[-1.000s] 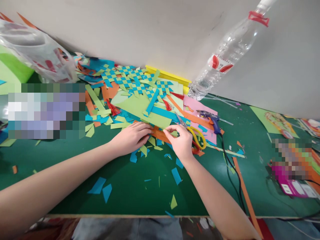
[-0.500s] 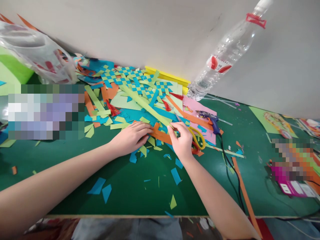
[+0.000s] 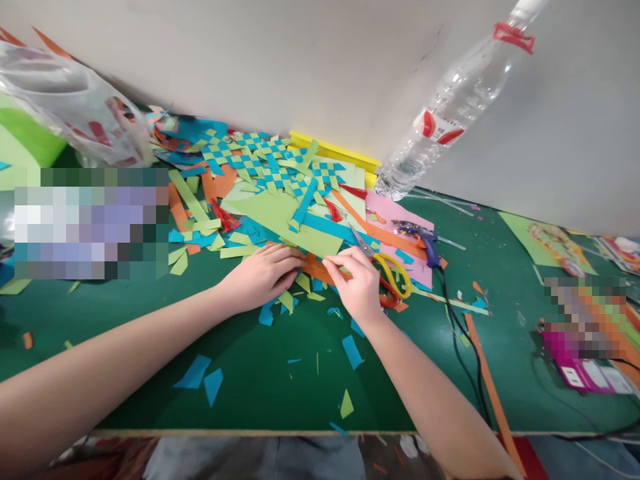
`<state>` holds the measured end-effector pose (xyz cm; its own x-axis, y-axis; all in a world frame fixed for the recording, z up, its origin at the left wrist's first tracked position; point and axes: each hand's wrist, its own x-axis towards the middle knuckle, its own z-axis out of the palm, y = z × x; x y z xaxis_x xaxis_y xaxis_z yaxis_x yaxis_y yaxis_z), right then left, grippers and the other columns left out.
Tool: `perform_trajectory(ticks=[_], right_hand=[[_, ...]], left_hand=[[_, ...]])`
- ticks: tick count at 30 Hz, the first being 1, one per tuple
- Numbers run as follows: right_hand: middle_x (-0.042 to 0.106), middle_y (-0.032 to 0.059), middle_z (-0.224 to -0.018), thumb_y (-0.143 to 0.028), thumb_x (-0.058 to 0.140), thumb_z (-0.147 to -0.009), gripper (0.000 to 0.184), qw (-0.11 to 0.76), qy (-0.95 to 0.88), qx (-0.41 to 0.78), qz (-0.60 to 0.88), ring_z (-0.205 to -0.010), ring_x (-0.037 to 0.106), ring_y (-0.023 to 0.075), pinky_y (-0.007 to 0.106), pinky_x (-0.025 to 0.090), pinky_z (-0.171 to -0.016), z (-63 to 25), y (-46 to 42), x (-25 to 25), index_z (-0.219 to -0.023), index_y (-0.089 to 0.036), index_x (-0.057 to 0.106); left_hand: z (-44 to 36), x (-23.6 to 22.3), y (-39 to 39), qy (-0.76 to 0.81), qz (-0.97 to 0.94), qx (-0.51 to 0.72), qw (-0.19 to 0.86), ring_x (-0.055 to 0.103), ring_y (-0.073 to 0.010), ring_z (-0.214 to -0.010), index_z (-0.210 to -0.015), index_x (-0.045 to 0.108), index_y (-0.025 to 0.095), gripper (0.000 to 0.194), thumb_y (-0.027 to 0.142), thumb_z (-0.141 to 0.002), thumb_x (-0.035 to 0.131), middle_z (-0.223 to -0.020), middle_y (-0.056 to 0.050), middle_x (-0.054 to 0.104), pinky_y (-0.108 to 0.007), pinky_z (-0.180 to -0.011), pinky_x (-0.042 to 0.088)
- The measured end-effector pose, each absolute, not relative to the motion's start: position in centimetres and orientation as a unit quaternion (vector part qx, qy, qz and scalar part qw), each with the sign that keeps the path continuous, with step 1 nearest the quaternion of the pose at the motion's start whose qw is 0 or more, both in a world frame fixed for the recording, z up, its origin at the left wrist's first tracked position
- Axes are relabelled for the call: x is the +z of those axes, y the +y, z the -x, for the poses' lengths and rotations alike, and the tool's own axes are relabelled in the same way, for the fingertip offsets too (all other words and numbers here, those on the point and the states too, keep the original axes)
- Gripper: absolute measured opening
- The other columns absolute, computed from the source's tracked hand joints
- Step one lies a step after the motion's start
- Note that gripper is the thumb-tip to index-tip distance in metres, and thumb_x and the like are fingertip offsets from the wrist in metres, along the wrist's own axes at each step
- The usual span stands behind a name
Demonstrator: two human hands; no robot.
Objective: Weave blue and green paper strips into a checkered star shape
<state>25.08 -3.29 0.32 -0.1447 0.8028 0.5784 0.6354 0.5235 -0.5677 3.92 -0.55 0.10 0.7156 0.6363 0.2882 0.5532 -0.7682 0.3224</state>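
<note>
My left hand (image 3: 265, 277) rests low over the table, fingers bent together with the thumb on the end of an orange paper strip (image 3: 314, 268). Just to the right, my right hand (image 3: 356, 285) is closed in a pinch at the edge of a light green paper strip (image 3: 300, 230); the exact grip is small and partly hidden. A blue strip (image 3: 303, 205) lies across the green paper. Beside my right hand lie scissors with yellow and red handles (image 3: 397, 275), blades pointing to the back left.
Blue-and-green woven paper pieces (image 3: 265, 160) pile up against the wall. A tilted plastic bottle (image 3: 440, 127), a blue glue gun (image 3: 423, 240) with its black cord, and a plastic bag (image 3: 100, 127) stand or lie around. Paper scraps (image 3: 353, 352) litter the green table (image 3: 290, 407).
My right hand has shifted slightly left. The green strip that ran narrow to the back left now shows broad, covering blue paper behind the hands. My left hand stays put.
</note>
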Motion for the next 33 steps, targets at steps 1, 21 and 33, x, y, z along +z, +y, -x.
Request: perform_trajectory(ticks=[1,21,33], right_hand=[[0.059,0.0023,-0.078,-0.026,0.055,-0.087,0.013,0.448,-0.749,0.094,0.479,-0.073,0.059,0.0124,0.028,0.051,-0.070,-25.09,-3.27,0.33,-0.085,-0.020,0.066],[0.059,0.0029,-0.079,-0.022,0.052,-0.089,0.009,0.475,-0.760,0.081,0.437,-0.073,0.056,0.0130,0.029,0.049,-0.071,-25.11,-3.56,0.55,-0.088,-0.020,0.060],[0.064,0.0010,-0.072,-0.024,0.053,-0.088,0.009,0.419,-0.788,0.082,0.443,-0.062,0.057,0.0103,0.023,0.047,-0.063,-25.03,-3.56,-0.21,-0.088,-0.018,0.060]], left_hand=[[-3.89,0.07,-0.55,0.324,-0.920,0.195,0.107,0.055,-0.0229,-0.108,-0.111,0.058,0.019,0.027,0.023,-0.092,0.038,-0.116,-0.009,0.061,-0.041,-0.093,0.044],[-3.77,0.08,-0.66,0.323,-0.914,0.203,0.137,0.055,-0.0222,-0.108,-0.121,0.053,0.021,0.031,0.022,-0.092,0.040,-0.116,-0.007,0.061,-0.040,-0.094,0.042],[-3.87,0.11,-0.41,0.309,-0.925,0.186,0.121,0.053,-0.0230,-0.110,-0.112,0.058,0.021,0.028,0.021,-0.091,0.040,-0.115,-0.008,0.061,-0.041,-0.095,0.042]])
